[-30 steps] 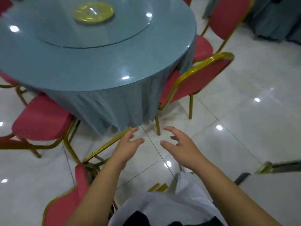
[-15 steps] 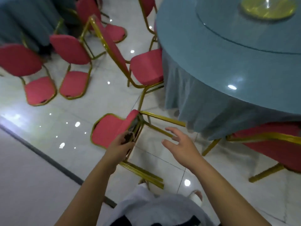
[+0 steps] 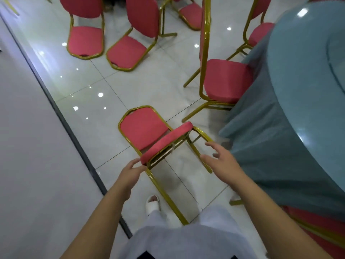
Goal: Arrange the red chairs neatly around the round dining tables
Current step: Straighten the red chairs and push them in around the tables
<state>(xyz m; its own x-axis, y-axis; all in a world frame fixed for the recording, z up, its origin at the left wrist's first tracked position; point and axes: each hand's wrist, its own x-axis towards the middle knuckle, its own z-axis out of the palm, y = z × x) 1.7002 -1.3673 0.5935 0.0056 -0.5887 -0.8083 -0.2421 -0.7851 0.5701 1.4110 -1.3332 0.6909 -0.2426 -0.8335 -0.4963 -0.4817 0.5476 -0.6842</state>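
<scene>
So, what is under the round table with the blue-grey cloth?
A red padded chair with gold frame stands with its seat against the hanging cloth. The cloth hides the legs and anything deeper.

Toppled chair (image 3: 143,131) blocking path ahead; draped worktop (image 3: 280,131) crowding right, wall (image 3: 28,156) closing left; bare floor (image 3: 149,86) stretching beyond, seemingly passable.

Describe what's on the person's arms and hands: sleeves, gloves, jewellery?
Both forearms are bare, no sleeves in view. The left hand and right hand wear no gloves; no watch, bracelet or ring shows. Lower down, a pale grey-white garment with a dark marking.
</scene>
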